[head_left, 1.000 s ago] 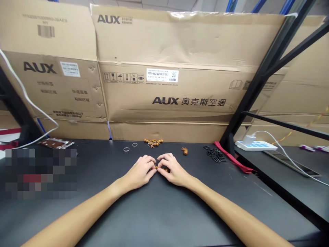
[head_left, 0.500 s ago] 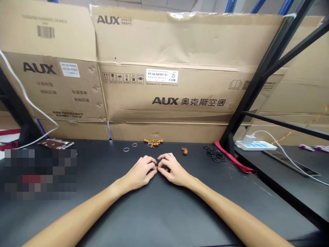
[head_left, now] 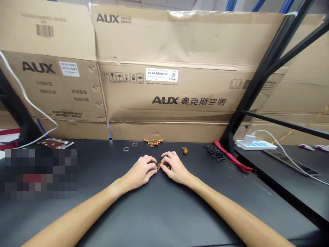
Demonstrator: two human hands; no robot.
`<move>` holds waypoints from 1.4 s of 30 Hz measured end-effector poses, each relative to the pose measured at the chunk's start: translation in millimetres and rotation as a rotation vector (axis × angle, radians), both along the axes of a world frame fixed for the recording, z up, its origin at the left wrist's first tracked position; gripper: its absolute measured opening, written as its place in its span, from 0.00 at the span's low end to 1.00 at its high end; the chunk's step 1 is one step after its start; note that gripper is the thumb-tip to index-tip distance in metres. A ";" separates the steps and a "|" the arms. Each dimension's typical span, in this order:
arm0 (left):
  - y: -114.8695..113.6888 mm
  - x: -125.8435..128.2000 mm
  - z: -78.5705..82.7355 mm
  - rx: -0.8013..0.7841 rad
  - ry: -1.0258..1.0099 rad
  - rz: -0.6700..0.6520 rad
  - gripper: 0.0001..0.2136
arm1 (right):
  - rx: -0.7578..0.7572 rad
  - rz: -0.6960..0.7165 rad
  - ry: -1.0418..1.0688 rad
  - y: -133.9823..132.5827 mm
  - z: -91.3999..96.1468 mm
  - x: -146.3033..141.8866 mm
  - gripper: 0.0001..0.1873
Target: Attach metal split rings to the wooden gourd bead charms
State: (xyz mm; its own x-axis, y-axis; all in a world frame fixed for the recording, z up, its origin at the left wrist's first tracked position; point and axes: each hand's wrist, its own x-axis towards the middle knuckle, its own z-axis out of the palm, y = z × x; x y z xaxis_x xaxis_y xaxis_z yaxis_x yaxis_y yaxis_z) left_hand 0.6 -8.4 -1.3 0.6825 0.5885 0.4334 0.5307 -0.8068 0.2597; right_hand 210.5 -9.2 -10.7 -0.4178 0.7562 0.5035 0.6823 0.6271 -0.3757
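Observation:
My left hand and my right hand rest side by side on the black table, fingertips pinched together over a small brown bead piece with a metal ring. Most of that piece is hidden under my fingers. Beyond my hands lie a string of brown wooden beads, a small brown gourd-shaped charm and two loose metal rings.
Large AUX cardboard boxes wall off the table's far edge. A pile of black rings and a red strap lie at the right by a black rack post. A white power strip sits on the neighbouring table. A brown packet lies far left.
My right hand has shifted slightly up and its fingers have curled tighter on the bead piece; a metal ring now shows between the fingertips. The left hand has barely moved.

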 end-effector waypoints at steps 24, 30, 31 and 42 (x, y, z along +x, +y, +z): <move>14.1 -14.6 -1.3 -0.056 0.143 0.178 0.20 | -0.139 -0.029 -0.197 4.3 -5.4 8.7 0.28; 8.4 -16.3 3.2 -0.127 0.212 0.158 0.29 | -0.145 -0.033 -0.194 4.0 -4.7 8.0 0.28; 7.2 -17.3 3.3 -0.144 0.236 0.122 0.34 | -0.141 -0.029 -0.191 4.2 -5.0 8.2 0.28; -0.5 -10.1 6.7 -0.175 0.245 0.055 0.27 | -0.139 -0.027 -0.200 5.1 -6.1 9.1 0.27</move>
